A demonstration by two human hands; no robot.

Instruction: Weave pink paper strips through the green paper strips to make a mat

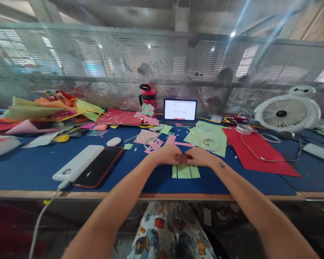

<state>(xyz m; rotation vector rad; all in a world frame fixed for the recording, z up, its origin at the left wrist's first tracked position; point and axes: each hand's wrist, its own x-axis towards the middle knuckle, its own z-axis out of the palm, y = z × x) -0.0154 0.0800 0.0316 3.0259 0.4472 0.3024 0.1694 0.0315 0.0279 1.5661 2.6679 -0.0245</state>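
Note:
My left hand point(166, 154) and my right hand point(199, 156) meet near the front of the table, their fingers curled closed toward each other. Between the fingertips shows a small, blurred reddish patch, too unclear to name. Just below the hands, light green paper strips point(185, 172) lie side by side on the blue mat, their far ends hidden by the hands. Beyond the fingers are pink paper strips point(170, 139). A tape roll point(211, 145) rests by my right wrist on a green paper sheet point(221, 138), and another tape roll point(152, 144) lies beyond my left hand.
A white power bank point(79, 162) and a phone point(99, 167) lie to the left. At the back stand a red bottle point(149, 99) and a screen showing a timer point(180, 109). Red paper point(259, 154), a cable and a white fan point(286, 111) occupy the right.

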